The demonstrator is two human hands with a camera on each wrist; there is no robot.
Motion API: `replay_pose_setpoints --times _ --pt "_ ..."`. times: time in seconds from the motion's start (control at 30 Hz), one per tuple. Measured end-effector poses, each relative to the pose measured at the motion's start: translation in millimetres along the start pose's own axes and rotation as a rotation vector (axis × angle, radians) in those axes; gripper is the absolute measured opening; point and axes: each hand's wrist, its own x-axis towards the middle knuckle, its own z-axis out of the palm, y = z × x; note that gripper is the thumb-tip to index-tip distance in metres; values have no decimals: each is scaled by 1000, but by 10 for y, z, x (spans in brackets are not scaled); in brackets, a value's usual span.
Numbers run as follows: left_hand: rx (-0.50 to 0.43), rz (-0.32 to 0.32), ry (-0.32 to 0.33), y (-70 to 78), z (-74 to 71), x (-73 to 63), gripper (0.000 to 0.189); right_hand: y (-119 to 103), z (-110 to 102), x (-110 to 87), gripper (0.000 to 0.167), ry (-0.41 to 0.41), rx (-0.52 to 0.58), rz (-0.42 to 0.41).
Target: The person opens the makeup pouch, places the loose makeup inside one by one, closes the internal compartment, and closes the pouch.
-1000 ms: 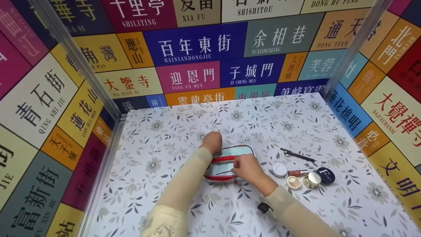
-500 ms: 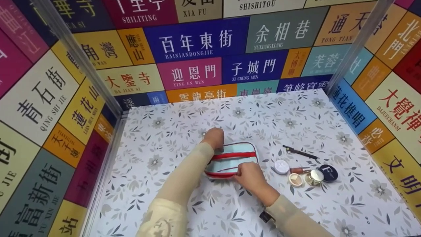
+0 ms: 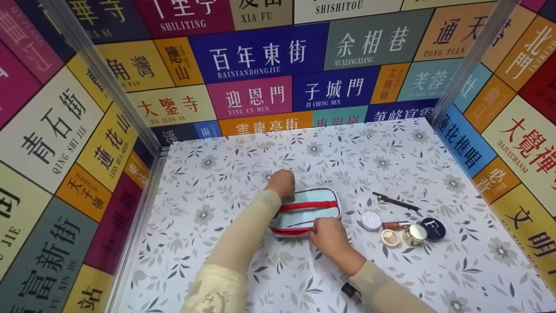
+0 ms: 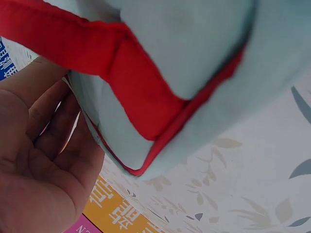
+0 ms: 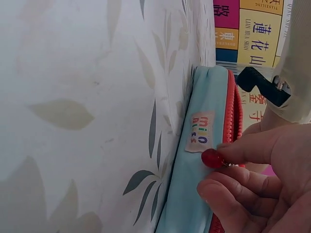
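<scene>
A light blue zip pouch (image 3: pixel 316 195) with red piping lies on the table, a red strap (image 3: pixel 319 204) across its lid. My left hand (image 3: pixel 283 183) holds the pouch's far left end; in the left wrist view its fingers curl behind that end, partly hidden. At the front right edge, my right hand (image 3: pixel 332 237) pinches a red bead zipper pull (image 5: pixel 213 158) between thumb and fingers. The right wrist view shows the red zipper (image 5: pixel 229 109) with its edges parted along the visible stretch, and a small label (image 5: pixel 199 132) on the pouch's side.
Right of the pouch lie a dark pencil (image 3: pixel 396 201), a white round container (image 3: pixel 371 221), a reddish tube (image 3: pixel 393 225), an open round palette (image 3: pixel 390 238), a gold-lidded jar (image 3: pixel 415 234) and a dark round compact (image 3: pixel 433 229). Printed walls (image 3: pixel 260 52) enclose the floral tabletop (image 3: pixel 226 174).
My right hand has moved from above the lid to the pouch's front edge and now covers the dangling pull. My left hand stays at the far left end.
</scene>
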Motion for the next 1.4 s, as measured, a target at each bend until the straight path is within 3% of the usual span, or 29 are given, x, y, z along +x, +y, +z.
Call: replay_pose_setpoints --times 0.3,0.47,0.63,0.9,1.13,1.17,1.37,1.4 --pt "-46 -15 13 -10 27 -1 23 15 -23 -23 38 37 38 -41" --pt "19 -4 15 -7 37 22 23 18 -39 -44 37 56 37 -69" --pt "78 5 38 19 31 18 22 29 -62 -45 36 23 21 -42" --pt "37 10 23 26 42 -14 22 73 -112 -30 33 -53 12 47" --pt "77 44 37 41 32 -21 22 110 -141 -19 30 -54 -24 47" --pt "80 60 56 8 76 30 22 115 -145 -17 30 -56 -27 49" --pt "34 31 27 9 86 38 20 169 -155 -14 30 -49 -44 45" --pt "27 12 5 48 42 -18 19 182 -154 -14 30 -39 -48 38"
